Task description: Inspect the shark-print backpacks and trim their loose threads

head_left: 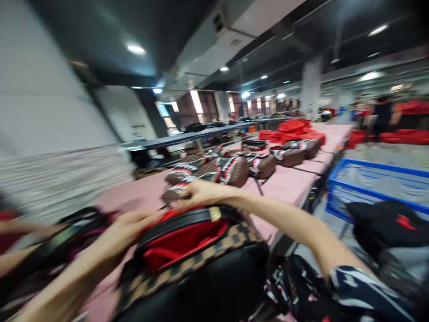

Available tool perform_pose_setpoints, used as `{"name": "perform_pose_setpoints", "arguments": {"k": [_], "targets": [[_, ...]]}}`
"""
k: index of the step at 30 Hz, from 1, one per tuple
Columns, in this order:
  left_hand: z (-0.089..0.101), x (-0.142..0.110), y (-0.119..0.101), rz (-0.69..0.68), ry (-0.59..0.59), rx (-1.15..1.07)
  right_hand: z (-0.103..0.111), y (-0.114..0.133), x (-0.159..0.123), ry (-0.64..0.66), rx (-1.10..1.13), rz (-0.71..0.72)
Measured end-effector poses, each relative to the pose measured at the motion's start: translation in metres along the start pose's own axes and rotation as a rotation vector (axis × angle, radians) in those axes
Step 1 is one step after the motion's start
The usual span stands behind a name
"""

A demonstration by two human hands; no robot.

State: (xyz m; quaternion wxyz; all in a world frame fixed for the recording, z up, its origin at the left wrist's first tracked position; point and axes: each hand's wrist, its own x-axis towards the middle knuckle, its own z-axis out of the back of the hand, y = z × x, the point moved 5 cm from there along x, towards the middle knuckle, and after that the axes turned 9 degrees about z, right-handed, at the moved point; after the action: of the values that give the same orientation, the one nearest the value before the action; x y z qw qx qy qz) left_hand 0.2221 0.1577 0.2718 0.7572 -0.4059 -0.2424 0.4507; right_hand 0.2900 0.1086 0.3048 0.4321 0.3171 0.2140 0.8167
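Observation:
A brown checkered bag (201,255) with a black front and a red lining stands open close in front of me on the pink table (288,183). My left hand (129,228) grips the left side of its opening. My right hand (197,193) reaches over the far rim of the bag, fingers curled on the black edge near the gold zipper end (215,213). Motion blurs the whole picture.
Several similar shark-mouth bags (231,170) lie in a row farther along the table, with red fabric (295,129) piled behind them. A blue crate (378,188) stands on the right with a black bag (389,223) on it. Black straps (67,232) and another person's arms (20,243) show at the left edge.

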Motion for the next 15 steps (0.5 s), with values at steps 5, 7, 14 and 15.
{"name": "perform_pose_setpoints", "arguments": {"k": [5,7,14,15], "targets": [[0.049,-0.044,0.047,0.148,0.078,-0.368,0.022,-0.018,-0.023,0.057,0.047,-0.066],[0.045,-0.042,0.048,0.153,0.103,-0.446,0.022,-0.032,-0.029,0.004,0.17,-0.144],[0.049,-0.036,0.042,0.062,0.09,-0.258,0.014,-0.052,-0.031,-0.131,0.313,-0.258],[0.054,-0.043,0.038,0.005,0.01,-0.204,0.015,-0.052,-0.03,-0.135,0.318,-0.247]]}}
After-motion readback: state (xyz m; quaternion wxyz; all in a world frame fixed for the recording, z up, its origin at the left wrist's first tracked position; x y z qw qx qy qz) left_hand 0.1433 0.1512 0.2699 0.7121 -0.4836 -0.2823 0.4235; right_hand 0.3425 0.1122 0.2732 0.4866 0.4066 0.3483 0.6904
